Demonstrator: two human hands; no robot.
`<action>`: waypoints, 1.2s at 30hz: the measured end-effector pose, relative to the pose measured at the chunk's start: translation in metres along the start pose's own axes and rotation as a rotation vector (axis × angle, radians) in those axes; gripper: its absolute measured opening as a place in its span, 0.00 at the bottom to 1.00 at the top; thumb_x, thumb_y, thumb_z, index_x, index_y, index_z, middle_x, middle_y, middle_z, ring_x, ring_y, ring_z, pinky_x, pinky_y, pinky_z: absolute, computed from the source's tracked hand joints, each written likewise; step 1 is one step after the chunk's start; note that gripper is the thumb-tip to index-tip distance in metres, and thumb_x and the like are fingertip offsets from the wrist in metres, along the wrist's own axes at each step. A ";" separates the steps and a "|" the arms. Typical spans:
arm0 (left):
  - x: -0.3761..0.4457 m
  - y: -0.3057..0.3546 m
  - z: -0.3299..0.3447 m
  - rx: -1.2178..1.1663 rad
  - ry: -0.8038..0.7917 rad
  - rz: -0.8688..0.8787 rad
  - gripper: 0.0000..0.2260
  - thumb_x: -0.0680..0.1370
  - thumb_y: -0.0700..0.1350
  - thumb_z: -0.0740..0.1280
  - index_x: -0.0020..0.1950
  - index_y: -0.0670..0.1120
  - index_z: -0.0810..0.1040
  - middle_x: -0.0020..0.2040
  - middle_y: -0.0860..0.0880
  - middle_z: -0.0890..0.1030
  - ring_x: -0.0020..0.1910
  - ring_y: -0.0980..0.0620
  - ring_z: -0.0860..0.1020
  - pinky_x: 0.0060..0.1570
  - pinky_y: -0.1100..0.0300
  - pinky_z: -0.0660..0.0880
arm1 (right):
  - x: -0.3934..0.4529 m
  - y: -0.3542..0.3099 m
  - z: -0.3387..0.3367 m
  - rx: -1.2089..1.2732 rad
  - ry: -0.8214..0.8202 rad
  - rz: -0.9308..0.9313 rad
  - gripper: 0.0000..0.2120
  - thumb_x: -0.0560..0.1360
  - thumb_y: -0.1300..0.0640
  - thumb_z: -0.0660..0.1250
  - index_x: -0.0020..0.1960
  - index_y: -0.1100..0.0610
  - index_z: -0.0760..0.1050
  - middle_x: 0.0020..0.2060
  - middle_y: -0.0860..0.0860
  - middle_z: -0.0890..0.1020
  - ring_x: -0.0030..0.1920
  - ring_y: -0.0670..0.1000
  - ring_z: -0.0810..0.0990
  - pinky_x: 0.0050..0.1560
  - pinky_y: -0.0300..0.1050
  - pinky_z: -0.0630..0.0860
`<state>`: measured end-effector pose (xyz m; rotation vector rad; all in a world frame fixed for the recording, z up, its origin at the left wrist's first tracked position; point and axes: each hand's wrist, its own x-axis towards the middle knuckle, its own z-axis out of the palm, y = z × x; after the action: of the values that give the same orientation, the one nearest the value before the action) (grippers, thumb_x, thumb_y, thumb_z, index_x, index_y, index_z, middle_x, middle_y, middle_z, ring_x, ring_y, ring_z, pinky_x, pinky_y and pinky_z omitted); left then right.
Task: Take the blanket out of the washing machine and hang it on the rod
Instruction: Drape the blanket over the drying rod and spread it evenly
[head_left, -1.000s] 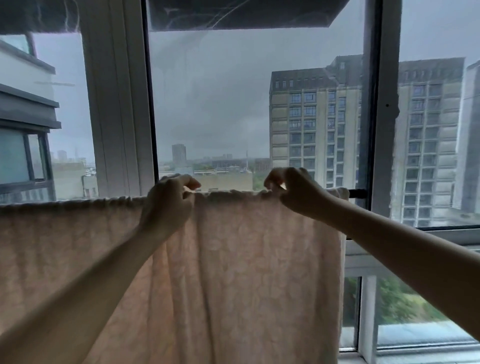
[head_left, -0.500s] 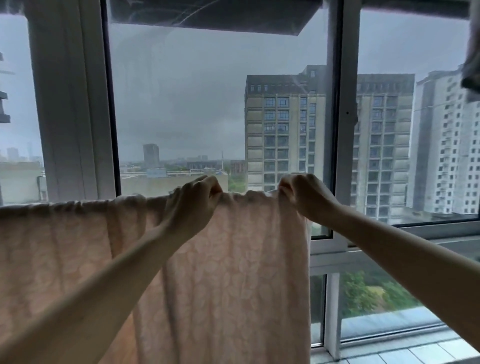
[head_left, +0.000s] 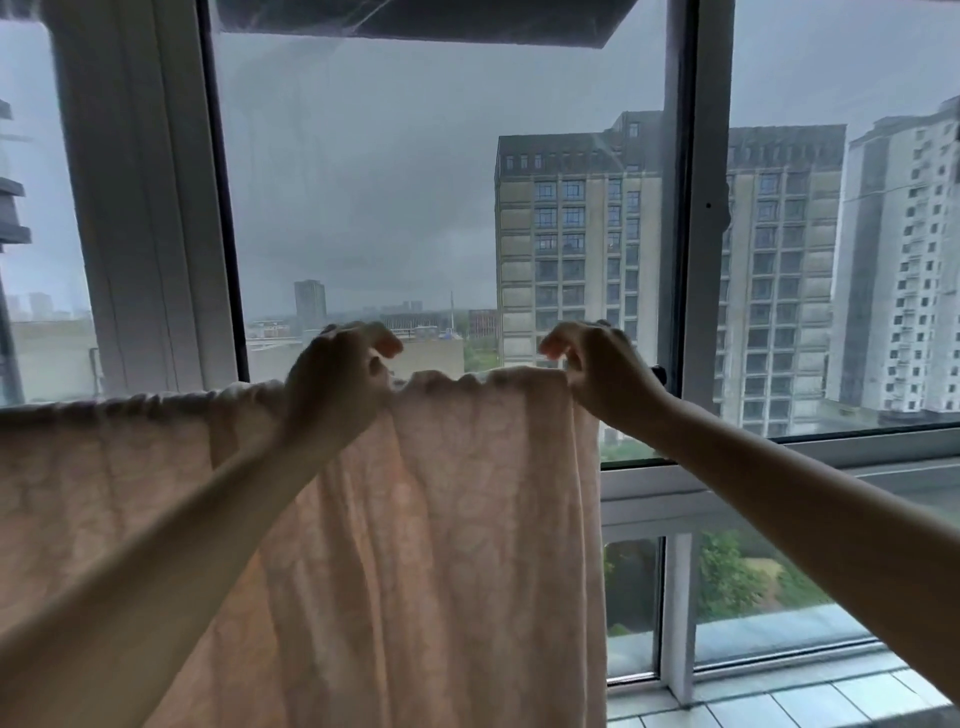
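Blanket draped over rod, top edge within left hand and right hand curled grip.

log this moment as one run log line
blanket draped over rod | left hand grips top fold | right hand grips right edge | step: spreading

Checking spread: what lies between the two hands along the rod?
In the head view, only the blanket's bunched top edge runs between left hand and right hand, covering the rod.

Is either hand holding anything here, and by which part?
Both hands are at the blanket's top edge, draped over the rod: left hand mid-width, right hand at its right end. Whether the curled fingers actually grip cannot be told.
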<state>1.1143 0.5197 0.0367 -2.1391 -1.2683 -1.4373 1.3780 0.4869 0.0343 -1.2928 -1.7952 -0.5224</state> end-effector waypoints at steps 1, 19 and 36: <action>0.000 0.010 0.003 -0.018 -0.049 0.057 0.11 0.73 0.37 0.66 0.50 0.50 0.81 0.50 0.50 0.83 0.52 0.49 0.79 0.53 0.51 0.76 | -0.006 0.006 -0.003 -0.049 0.042 0.005 0.14 0.73 0.73 0.63 0.52 0.59 0.78 0.47 0.54 0.82 0.48 0.51 0.79 0.53 0.48 0.78; 0.008 0.047 0.040 -0.238 -0.082 0.164 0.04 0.74 0.40 0.71 0.40 0.47 0.81 0.37 0.50 0.82 0.35 0.56 0.77 0.37 0.65 0.68 | -0.028 -0.021 -0.015 0.949 -0.219 0.995 0.14 0.73 0.50 0.71 0.53 0.60 0.78 0.47 0.55 0.84 0.48 0.55 0.82 0.55 0.58 0.78; 0.013 0.035 0.023 -0.186 -0.053 0.197 0.01 0.74 0.36 0.70 0.43 0.41 0.80 0.39 0.44 0.82 0.38 0.49 0.78 0.38 0.63 0.70 | -0.009 -0.037 -0.066 1.263 -0.361 1.031 0.12 0.79 0.58 0.56 0.39 0.60 0.71 0.33 0.53 0.75 0.36 0.52 0.74 0.46 0.51 0.71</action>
<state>1.1573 0.5204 0.0456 -2.3608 -0.9407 -1.4737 1.3707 0.4199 0.0688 -1.1154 -1.0150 1.2695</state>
